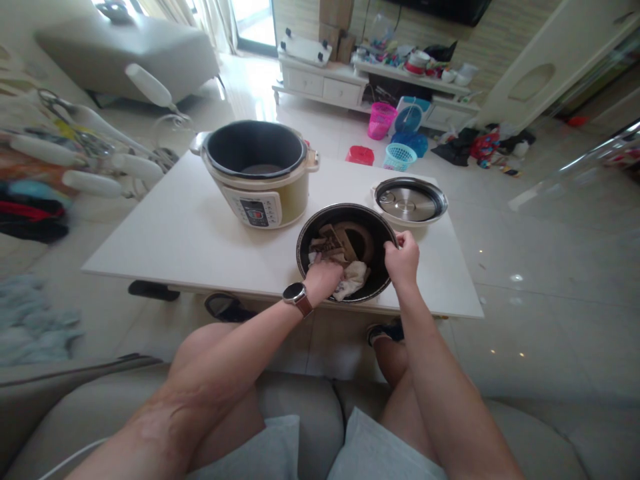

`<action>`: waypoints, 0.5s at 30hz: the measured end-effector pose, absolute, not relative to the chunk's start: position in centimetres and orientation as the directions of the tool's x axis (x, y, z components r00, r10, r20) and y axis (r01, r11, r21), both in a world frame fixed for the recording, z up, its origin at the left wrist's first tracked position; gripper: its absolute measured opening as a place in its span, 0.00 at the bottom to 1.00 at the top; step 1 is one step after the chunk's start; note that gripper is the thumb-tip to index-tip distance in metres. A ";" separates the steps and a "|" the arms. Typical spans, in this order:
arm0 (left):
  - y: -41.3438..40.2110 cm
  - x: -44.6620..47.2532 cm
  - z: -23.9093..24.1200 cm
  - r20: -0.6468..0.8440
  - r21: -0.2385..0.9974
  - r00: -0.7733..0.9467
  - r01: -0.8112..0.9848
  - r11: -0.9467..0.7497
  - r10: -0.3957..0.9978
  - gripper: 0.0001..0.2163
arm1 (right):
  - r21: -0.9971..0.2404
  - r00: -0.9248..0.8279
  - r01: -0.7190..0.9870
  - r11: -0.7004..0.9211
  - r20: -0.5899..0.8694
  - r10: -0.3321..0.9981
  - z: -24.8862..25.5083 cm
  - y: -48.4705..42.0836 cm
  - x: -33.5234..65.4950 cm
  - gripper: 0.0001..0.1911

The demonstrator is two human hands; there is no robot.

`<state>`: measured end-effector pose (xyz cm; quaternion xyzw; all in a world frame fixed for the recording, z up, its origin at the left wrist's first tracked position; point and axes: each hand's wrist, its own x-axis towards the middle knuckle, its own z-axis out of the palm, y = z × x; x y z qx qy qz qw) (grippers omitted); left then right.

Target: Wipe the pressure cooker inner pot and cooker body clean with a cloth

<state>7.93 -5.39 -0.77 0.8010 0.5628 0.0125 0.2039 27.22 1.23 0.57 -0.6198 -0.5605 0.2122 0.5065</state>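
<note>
Seated on a sofa, knees under the near edge of a white worktop (190,233). Left hand (324,277) down inside a dark inner pot (305,240) at the near edge of the worktop, grip pressed together on a white cloth (356,277) lying against the pot's near inner wall; cloth partly under the hand, its free end spilling out just right of the knuckles. Brownish patches on the pot's inside, just beyond the cloth; cannot tell what they are. Smartwatch (296,294) on the left wrist, brown strap. Right hand (401,257) on the right rim of the same pot, grip pinching the rim, fingertips over the edge, thumb side toward the inside. Cloth between the two hands, touching the left, apart from the right. Far left of the pot, a beige electric pressure cooker (260,193), open, with a control panel on its near face. Just beyond the right hand, a round lid (411,202) lying upturned on the worktop, near the pot's far right rim. On the floor past the worktop, a pink basket (381,120), a blue basket (399,157) and a red container (360,155).
</note>
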 end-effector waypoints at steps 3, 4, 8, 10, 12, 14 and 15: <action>-5.4 8.1 -0.7 -0.168 0.321 0.414 0.881 -0.348 0.894 0.13 | -0.906 0.184 0.386 0.172 0.259 0.948 0.9 2.1 28.4 0.22; -5.4 8.1 -0.8 -0.154 0.321 0.425 0.875 -0.361 0.892 0.13 | -0.915 0.131 0.357 0.187 0.247 0.960 1.0 2.2 28.7 0.26; -5.3 8.1 -1.0 -0.144 0.334 0.431 0.869 -0.366 0.891 0.13 | -0.914 0.050 0.364 0.178 0.210 0.977 1.1 1.9 29.1 0.26; -5.3 8.1 -1.2 -0.151 0.352 0.415 0.871 -0.343 0.897 0.15 | -0.906 0.081 0.386 0.175 0.223 0.971 1.0 1.5 28.8 0.25; -5.1 8.0 -1.4 -0.144 0.389 0.374 0.873 -0.295 0.916 0.17 | -0.901 0.100 0.388 0.192 0.248 0.964 1.0 1.1 28.2 0.25; -4.6 7.8 -1.6 -0.114 0.466 0.303 0.858 -0.218 0.946 0.18 | -0.897 0.101 0.384 0.217 0.274 0.956 1.0 0.9 27.8 0.26; -4.3 7.7 -1.6 -0.091 0.524 0.254 0.834 -0.171 0.963 0.19 | -0.894 0.097 0.386 0.229 0.286 0.953 1.0 0.8 27.6 0.26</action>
